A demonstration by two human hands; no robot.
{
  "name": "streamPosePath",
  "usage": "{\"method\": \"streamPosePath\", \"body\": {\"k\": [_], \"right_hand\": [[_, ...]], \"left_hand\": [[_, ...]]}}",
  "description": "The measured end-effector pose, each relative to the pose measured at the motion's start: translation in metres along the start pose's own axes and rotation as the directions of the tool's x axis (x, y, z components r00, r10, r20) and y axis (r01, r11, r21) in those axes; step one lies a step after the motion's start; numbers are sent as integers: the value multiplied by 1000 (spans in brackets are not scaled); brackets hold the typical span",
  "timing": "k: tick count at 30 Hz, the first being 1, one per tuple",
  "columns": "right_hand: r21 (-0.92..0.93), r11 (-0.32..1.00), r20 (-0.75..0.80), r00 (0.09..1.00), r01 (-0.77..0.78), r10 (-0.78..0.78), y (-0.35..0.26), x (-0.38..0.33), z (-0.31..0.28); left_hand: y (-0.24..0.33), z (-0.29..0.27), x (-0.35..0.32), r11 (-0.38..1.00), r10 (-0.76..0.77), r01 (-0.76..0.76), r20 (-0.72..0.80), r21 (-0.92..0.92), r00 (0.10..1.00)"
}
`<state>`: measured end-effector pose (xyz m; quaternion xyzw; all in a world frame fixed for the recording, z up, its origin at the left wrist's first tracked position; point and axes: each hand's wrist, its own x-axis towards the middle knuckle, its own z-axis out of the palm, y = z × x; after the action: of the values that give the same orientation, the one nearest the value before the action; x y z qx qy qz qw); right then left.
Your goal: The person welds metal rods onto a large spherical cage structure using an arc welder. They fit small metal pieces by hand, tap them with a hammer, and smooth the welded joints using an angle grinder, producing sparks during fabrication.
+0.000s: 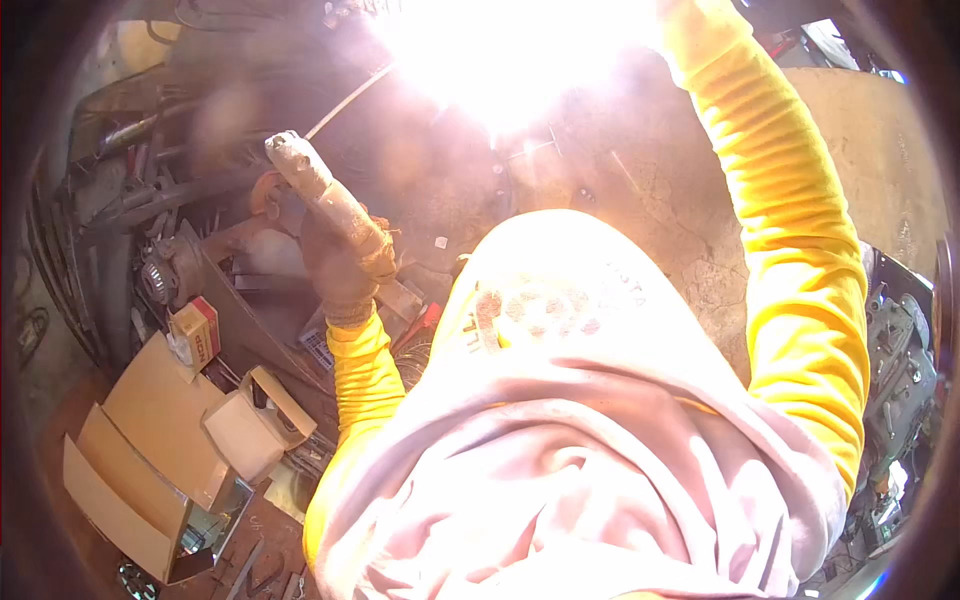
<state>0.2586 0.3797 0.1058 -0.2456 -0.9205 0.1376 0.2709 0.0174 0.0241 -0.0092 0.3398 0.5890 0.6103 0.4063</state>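
My left hand (345, 262), in a worn brown glove, is closed around a wrapped, stick-like welding electrode holder (318, 180). A thin welding rod (350, 101) runs from its tip up and right into a blinding white arc glare (510, 50). What the rod touches is lost in that light. My right arm, in a yellow sleeve (775, 180), reaches up to the glare's right edge. There a pale, overexposed cuff or glove (700, 40) shows, but the fingers are hidden.
An opened cardboard box (165, 420), a smaller carton (258, 425) and a red-and-tan box (195, 330) stand at the left. Metal bars and scrap (150, 195) lie beyond them. Metal parts (895, 385) crowd the right edge. A large tan plate-like surface (870, 150) stands at the upper right.
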Motion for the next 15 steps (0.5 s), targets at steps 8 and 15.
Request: {"method": "streamPosePath", "body": {"k": [8,15], "right_hand": [[2,999,-3,999,50,-50,4,-1,-9],[45,991,-12,992,122,-122,4,0,-6]], "left_hand": [[-11,-6,-1,971,124,-131,45,200,991],[4,-3,-11,996,77,-75,-40,48,996]]}}
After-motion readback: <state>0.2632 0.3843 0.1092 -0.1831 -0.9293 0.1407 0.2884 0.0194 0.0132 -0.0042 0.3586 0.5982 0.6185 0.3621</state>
